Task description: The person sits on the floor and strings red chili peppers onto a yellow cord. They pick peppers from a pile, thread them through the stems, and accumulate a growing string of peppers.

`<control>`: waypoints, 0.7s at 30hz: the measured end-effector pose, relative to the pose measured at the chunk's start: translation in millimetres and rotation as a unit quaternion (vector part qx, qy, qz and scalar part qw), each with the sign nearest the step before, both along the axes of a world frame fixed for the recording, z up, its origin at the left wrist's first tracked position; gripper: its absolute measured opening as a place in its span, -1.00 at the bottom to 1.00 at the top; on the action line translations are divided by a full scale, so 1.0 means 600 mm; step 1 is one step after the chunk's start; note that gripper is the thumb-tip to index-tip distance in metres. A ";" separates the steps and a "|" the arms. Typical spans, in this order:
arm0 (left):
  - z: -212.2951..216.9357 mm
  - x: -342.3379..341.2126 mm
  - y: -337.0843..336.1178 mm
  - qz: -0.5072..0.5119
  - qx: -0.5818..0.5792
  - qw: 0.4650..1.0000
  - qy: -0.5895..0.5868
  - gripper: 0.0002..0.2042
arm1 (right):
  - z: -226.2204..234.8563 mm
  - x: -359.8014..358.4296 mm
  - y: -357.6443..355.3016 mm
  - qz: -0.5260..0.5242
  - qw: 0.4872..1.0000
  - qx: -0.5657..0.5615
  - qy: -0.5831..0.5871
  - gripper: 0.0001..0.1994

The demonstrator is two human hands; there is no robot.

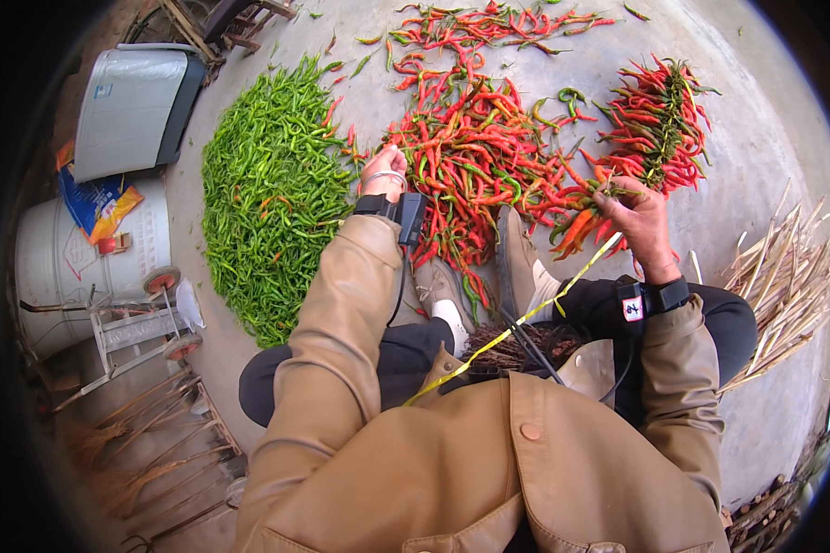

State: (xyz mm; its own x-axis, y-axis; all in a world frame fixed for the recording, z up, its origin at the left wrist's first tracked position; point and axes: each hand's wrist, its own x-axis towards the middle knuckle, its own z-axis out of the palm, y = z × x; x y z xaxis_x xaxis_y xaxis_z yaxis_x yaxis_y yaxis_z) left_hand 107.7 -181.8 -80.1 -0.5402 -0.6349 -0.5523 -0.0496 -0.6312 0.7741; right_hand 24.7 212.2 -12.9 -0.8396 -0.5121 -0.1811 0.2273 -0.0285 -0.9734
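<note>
My right hand (641,221) pinches the stem end of a small bunch of red chili peppers (576,230), whose tips hang down to the left. From beside this hand a yellow strip (574,284) runs down across my lap. My left hand (385,172) is at the left edge of a heap of red chili peppers (475,138). Its fingers are curled closed, and what they hold, if anything, I cannot make out. Both wrists wear dark bands, and a black box sits at the left one. My shoes (518,258) touch the heap's near side.
A large pile of green chili peppers (272,198) spreads at left. Far right lies a tied string of red chilies (664,129). Dry stalks (779,286) lie beside my right knee. A white drum (138,267), a small hand cart (138,332) and brooms (148,461) stand left.
</note>
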 end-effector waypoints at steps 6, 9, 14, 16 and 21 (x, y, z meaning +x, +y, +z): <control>0.072 -0.015 0.035 -0.091 -0.028 0.995 0.014 -0.89 | 0.000 0.001 -0.001 -0.008 1.000 0.002 0.021 -0.81; 0.114 -0.033 0.076 -0.113 -0.079 0.990 0.014 -0.89 | 0.001 0.002 0.002 -0.005 1.000 -0.002 0.018 -0.79; 0.245 -0.063 0.096 -0.202 -0.253 0.940 0.105 -0.88 | 0.010 0.003 0.001 -0.008 1.000 -0.009 0.017 -0.82; 0.286 -0.069 0.091 -0.211 -0.401 0.884 0.112 -0.90 | 0.015 0.004 0.000 -0.008 1.000 -0.007 0.012 -0.82; 0.252 -0.059 0.084 -0.271 -0.501 0.820 0.060 -0.90 | 0.020 0.003 0.003 0.000 1.000 0.008 0.017 -0.84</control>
